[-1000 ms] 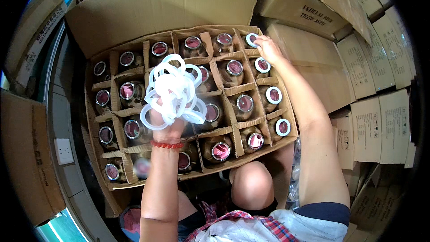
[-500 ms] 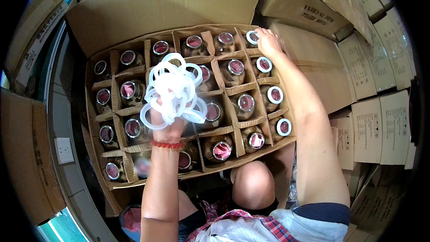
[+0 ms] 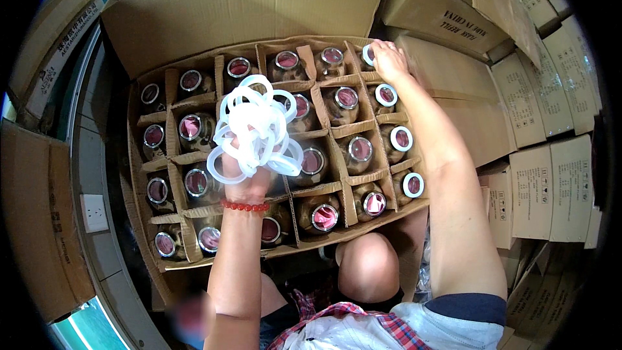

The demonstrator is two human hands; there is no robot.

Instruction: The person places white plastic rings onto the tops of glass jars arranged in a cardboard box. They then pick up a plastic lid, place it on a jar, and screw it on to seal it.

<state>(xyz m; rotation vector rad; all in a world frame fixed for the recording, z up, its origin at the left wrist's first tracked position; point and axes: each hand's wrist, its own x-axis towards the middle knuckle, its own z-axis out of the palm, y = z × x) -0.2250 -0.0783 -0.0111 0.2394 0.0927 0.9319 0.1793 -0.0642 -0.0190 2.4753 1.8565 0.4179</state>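
The left hand [image 3: 245, 172] is clutching a bunch of white rings [image 3: 256, 128], fingers closed around them; they look light, soft and floppy, best pinched singly. The right hand [image 3: 387, 58] is pressing one ring onto a corner jar [image 3: 367, 56], fingers curled. Glass jars are sitting in a divided carton [image 3: 194, 52], boxes [image 3: 538, 168] crowding around.

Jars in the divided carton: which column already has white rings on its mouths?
The rightmost column, by the right hand. Its jars, such as the nearest, wear white rings; the rest show bare metal rims, like this one.

open brown carton [image 3: 246, 6], centre | stacked brown cartons [image 3: 551, 129], right | brown carton [image 3: 39, 233], left
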